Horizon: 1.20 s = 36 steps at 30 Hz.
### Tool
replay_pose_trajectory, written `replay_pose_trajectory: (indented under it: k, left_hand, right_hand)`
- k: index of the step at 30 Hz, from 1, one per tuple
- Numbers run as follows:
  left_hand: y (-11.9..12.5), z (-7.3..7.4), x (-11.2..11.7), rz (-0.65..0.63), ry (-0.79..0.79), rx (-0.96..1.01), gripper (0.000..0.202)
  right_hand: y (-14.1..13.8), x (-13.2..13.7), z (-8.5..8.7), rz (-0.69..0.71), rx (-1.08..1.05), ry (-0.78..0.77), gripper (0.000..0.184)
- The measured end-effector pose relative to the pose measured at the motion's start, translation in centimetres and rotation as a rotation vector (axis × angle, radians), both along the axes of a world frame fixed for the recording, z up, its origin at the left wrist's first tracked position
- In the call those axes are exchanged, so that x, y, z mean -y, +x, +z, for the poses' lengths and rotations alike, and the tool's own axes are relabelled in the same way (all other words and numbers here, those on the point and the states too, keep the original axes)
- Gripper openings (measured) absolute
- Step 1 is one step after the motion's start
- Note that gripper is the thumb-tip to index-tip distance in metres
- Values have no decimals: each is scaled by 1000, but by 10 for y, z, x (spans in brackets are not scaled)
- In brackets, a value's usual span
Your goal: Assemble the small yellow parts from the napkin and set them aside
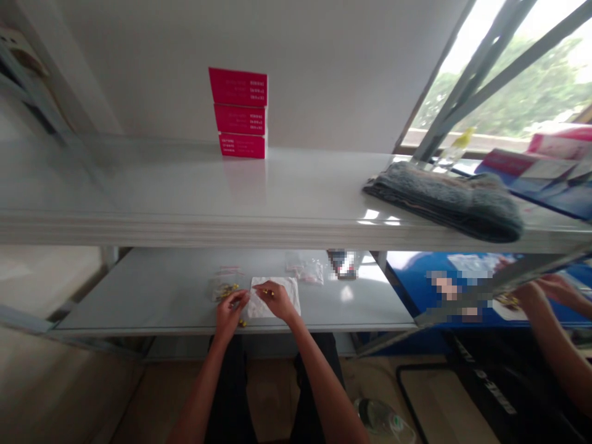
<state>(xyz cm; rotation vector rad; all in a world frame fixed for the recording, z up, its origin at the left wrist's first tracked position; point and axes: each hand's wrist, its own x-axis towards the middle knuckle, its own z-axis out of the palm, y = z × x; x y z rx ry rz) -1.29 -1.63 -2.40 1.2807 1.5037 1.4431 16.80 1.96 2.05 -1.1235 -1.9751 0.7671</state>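
My left hand (231, 306) is closed in a pinch at the left edge of a white cloth or paper sheet (289, 303); what its fingertips hold is too small to make out. Facing it, my right hand (277, 297) hovers over the sheet, fingers curled around small gold-coloured pieces (268, 291). The two sets of fingertips nearly meet. Just beyond my left hand lies a clear plastic bag (222, 283) with more gold-coloured pieces (228, 290) at it. A few others (242, 322) rest near the shelf's front edge.
Clear small bags (308, 270) lie behind the sheet, beside a pixelated dark item (342, 264). The upper shelf (314, 191) overhangs my workspace, carrying stacked pink boxes (243, 117) and folded grey fabric (444, 197). Another person's arm (550, 333) works at right. A plastic bottle (382, 422) is below.
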Motion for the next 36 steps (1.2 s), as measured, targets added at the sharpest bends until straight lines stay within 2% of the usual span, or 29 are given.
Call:
replay_pose_trajectory:
  k: [4, 8, 12, 20, 24, 27, 31, 33, 36]
  left_hand:
    - [0, 2, 1, 15, 2, -10, 39]
    - [0, 2, 1, 17, 5, -26, 39]
    - [0, 3, 1, 16, 10, -13, 42]
    - [0, 1, 0, 17, 18, -42, 38]
    - [-1, -1, 0, 8, 5, -37, 38]
    - [-1, -2, 0, 5, -1, -48, 39]
    - [-1, -2, 0, -13, -11, -41, 40]
    - [-1, -2, 0, -15, -11, -26, 41]
    - [0, -4, -1, 8, -9, 17, 41]
  right_hand:
    - [-2, -3, -8, -179, 210, 26, 23]
    - [-9, -3, -12, -196, 401, 46, 17]
    - [-13, -2, -13, -222, 442, 46, 21]
    - [-9, 1, -23, -219, 374, 72, 18]
    - [-6, 1, -17, -226, 143, 44, 13]
    - [-3, 1, -7, -90, 6, -4, 9]
    - [0, 2, -1, 124, -18, -23, 11]
    - [2, 2, -1, 134, -57, -24, 15]
    - [3, 2, -6, 72, -127, -41, 22]
